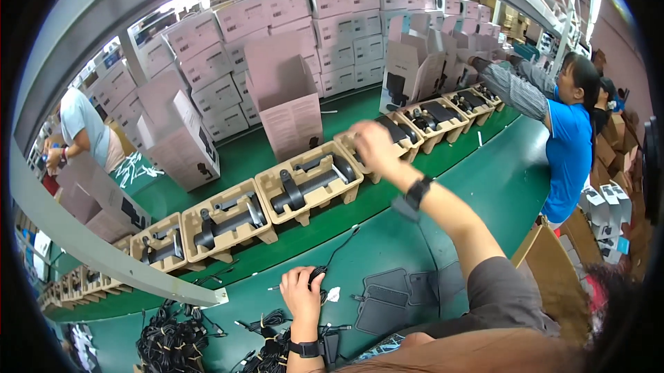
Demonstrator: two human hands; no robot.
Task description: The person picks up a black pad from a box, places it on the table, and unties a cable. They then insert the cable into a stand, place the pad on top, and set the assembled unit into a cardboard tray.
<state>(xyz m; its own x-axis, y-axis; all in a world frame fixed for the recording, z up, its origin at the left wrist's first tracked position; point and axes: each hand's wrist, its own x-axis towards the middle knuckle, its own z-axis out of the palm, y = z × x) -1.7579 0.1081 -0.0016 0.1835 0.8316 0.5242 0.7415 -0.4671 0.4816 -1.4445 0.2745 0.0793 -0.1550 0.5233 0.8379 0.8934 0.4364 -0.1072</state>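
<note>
Green tabletop (484, 186) up front, darker green strip (332, 221) running diagonally along its far edge. Grey metal overhead beam (104, 13) arcs across the upper left, bent by the fisheye; pale post (173, 288) lands on the tabletop at lower left. Behind: stacked pale cartons (339, 34), several tiers high, closing off most of the back. Right side: brown cartons (612, 138) piled up below a pinkish wall (626, 48). White overhead steelwork (564, 6) top right, bright ceiling light (596, 3) beside it. Deeper background too small to read.
</note>
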